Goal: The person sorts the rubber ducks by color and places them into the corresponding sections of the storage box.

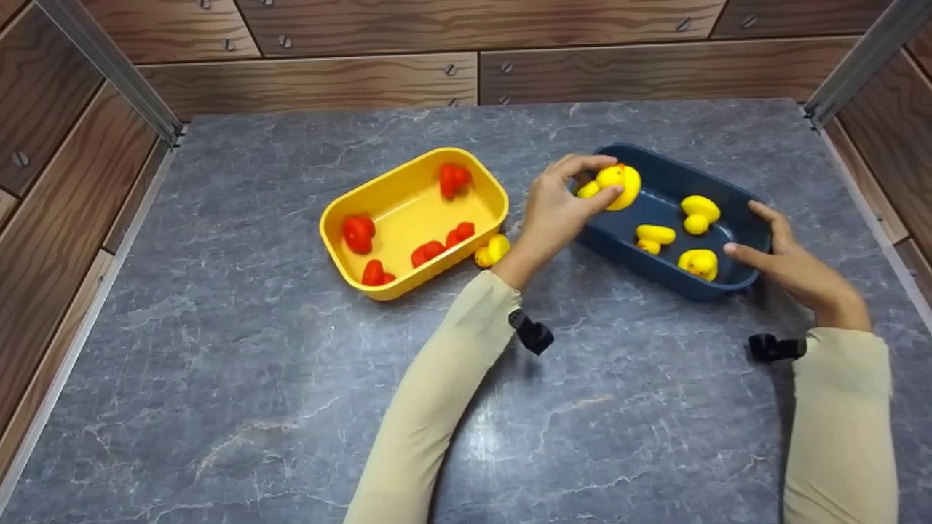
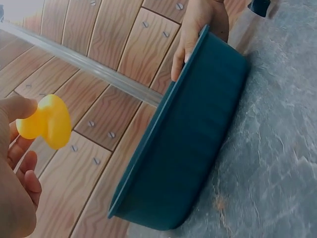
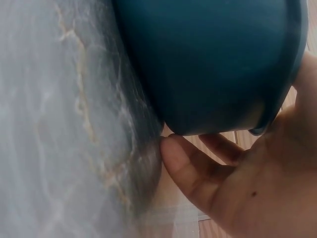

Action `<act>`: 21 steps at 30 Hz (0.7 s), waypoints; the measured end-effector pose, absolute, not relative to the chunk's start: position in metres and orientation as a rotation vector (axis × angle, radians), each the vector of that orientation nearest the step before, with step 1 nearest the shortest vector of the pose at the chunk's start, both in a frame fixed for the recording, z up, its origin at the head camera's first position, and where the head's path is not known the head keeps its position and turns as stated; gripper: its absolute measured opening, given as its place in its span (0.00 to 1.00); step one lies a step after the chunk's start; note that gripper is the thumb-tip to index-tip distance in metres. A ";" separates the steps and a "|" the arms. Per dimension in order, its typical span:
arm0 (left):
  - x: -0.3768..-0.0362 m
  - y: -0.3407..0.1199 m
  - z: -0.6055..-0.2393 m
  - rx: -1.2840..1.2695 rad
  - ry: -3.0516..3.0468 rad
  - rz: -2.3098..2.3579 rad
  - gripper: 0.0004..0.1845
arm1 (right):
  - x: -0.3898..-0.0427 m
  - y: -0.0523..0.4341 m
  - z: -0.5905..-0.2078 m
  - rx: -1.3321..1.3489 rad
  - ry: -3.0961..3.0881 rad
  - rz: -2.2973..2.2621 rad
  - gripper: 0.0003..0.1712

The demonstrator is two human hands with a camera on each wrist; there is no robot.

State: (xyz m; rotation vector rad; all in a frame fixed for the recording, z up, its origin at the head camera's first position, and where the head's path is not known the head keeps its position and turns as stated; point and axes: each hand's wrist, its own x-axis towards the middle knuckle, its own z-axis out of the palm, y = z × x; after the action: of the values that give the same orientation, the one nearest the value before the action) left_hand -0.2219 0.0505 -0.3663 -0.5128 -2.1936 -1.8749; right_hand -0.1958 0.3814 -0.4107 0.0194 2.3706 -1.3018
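Note:
My left hand point(image 1: 564, 204) pinches a yellow rubber duck point(image 1: 620, 188) between thumb and fingers, raised over the left end of a dark blue bin point(image 1: 655, 167). In the left wrist view, the same duck point(image 2: 53, 121) is apart from the bin's wall point(image 2: 183, 134). A patch of yellow shows between the fingers; I cannot tell if it is a second duck. Several yellow ducks point(image 1: 700, 263) lie in the bin. My right hand point(image 1: 801, 266) holds the bin's right end, its thumb over the rim; in the right wrist view, other fingers point(image 3: 181, 161) lie along the outer wall.
A yellow bin point(image 1: 400, 218) stands to the left with several small red toys point(image 1: 358, 233) inside. Another yellow duck point(image 1: 494, 250) lies on the grey marbled table point(image 1: 291, 378), against the yellow bin's right side. Wood-patterned panels point(image 1: 364, 80) border the table.

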 end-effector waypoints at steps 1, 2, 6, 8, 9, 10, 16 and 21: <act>-0.223 0.052 -0.366 -0.508 -2.194 -1.867 0.16 | -0.196 0.382 -0.411 0.017 2.372 -1.302 0.51; -0.223 0.054 -0.366 -0.508 -2.189 -1.855 0.16 | -0.196 0.382 -0.411 0.013 2.375 -1.301 0.51; -0.225 0.060 -0.362 -0.516 -2.169 -1.808 0.16 | -0.196 0.384 -0.412 0.022 2.372 -1.297 0.50; -0.226 0.063 -0.361 -0.521 -2.154 -1.789 0.16 | -0.196 0.384 -0.412 0.028 2.369 -1.297 0.50; -0.227 0.064 -0.360 -0.522 -2.157 -1.779 0.16 | -0.196 0.384 -0.412 0.031 2.368 -1.297 0.50; -0.227 0.065 -0.359 -0.519 -2.171 -1.766 0.16 | -0.196 0.384 -0.412 0.034 2.366 -1.299 0.50; -0.232 0.067 -0.357 -0.492 -2.229 -1.691 0.16 | -0.196 0.383 -0.411 0.038 2.367 -1.291 0.51; -0.236 0.067 -0.358 -0.461 -2.266 -1.650 0.16 | -0.198 0.382 -0.411 0.038 2.367 -1.285 0.51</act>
State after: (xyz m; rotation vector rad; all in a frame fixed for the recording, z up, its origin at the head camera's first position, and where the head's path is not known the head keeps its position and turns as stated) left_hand -0.2358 0.0675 -0.3583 -0.4610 -2.2659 -1.6504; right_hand -0.1982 0.3821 -0.4113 0.0383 2.3672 -1.2845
